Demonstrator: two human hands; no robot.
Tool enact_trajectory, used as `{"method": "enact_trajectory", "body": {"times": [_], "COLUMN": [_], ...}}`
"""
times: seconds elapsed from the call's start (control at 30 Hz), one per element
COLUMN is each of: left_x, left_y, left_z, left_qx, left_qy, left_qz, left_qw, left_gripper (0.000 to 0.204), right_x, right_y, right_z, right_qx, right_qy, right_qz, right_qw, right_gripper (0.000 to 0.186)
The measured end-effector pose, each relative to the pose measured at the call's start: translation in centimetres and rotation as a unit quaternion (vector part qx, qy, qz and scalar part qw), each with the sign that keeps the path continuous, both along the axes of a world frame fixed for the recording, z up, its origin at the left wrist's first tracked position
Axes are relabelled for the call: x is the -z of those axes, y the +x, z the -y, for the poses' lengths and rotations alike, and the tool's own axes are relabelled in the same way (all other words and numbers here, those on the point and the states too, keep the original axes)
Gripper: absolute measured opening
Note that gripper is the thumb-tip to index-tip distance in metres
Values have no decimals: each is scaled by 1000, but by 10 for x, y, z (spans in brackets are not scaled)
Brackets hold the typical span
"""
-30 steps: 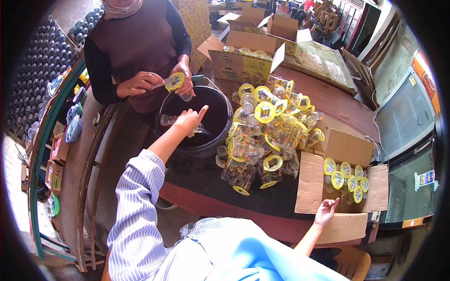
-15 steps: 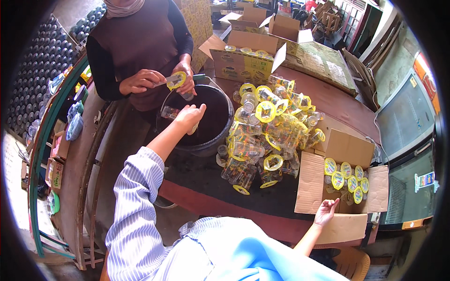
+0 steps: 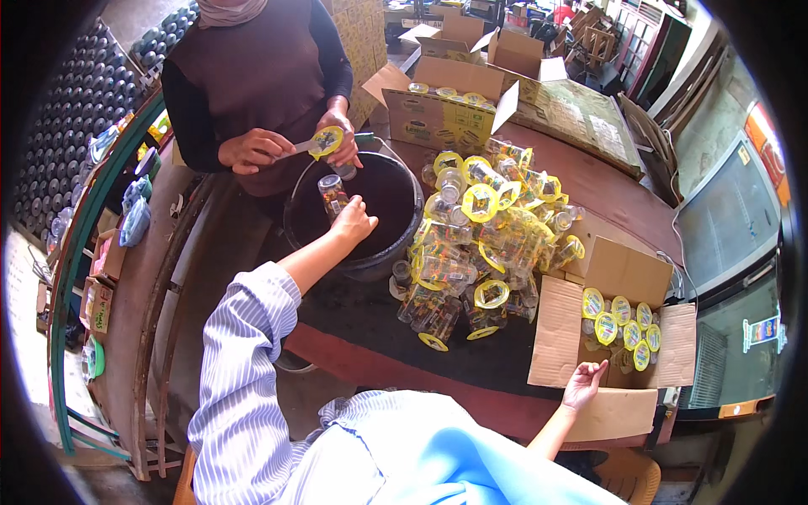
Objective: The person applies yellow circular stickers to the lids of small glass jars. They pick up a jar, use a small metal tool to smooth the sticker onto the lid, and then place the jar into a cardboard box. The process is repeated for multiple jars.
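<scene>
Watching through the head view, I find the cup (image 3: 333, 194) in the left hand (image 3: 353, 220), whose fingers close around its lower part. Its long axis slants, the pale round end pointing up and slightly left, toward the far side, the other end running down into the grip. It hangs over the mouth of the bucket (image 3: 411, 229), inside the circle of the rim.

The right hand (image 3: 582, 387) is at the near left corner of the carton (image 3: 555, 332), fingers drawn in narrow; I cannot tell whether they pinch anything.

That carton lies open at the right end of the table (image 3: 370, 332), flaps spread, with yellow lids (image 3: 606, 328) facing up inside. Left of it, toward the middle of the table, I have a loose pile (image 3: 480, 252) of clear cups lying every way. By the far edge a box (image 3: 438, 120) stands open, more yellow lids showing at its top.

Across the bucket, a co-worker (image 3: 244, 93) holds a yellow-rimmed cup in one hand and a pale flat strip in the other, the strip against the rim.

The held cup's lower end is hidden from me by the hand. The bucket's inside is too dark to read, and its base is out of sight. The co-worker's head is cut off above, and label print is blurred.
</scene>
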State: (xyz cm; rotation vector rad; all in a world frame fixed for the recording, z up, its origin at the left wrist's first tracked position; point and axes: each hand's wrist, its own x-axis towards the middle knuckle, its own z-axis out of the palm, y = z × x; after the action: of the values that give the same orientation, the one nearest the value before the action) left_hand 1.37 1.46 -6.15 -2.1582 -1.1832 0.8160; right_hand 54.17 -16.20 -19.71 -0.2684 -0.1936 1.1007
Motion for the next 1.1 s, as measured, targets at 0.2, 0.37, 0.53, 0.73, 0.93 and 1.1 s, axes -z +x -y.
{"method": "enact_trajectory", "body": {"times": [0.2,0.37,0.53,0.73,0.93,1.1], "left_x": [-23,-41,-66,-81,-69,-70], "left_y": [5,4,13,15,2,1], "left_z": [-1,0,2,-4,-20,-22], "left_qx": [-63,-98,-156,-310,-441,-441], "left_qy": [-7,-30,-71,-132,-220,-228], "left_qz": [16,-3,-40,0,-25,0], "left_qw": [998,995,984,942,870,868], "left_gripper": [24,61,51,65,68,77], "right_x": [0,-1,1,0,1,0], "right_y": [-1,-1,0,0,0,-1], "right_z": [0,-1,0,0,-1,0], "right_qx": [-1,1,5,8,3,3], "right_qy": [1,-6,-8,-15,-9,-9], "right_qz": [7,5,10,12,20,26], "right_qw": [1000,1000,1000,1000,1000,1000], "right_gripper": [26,26,26,27,27,27]}}
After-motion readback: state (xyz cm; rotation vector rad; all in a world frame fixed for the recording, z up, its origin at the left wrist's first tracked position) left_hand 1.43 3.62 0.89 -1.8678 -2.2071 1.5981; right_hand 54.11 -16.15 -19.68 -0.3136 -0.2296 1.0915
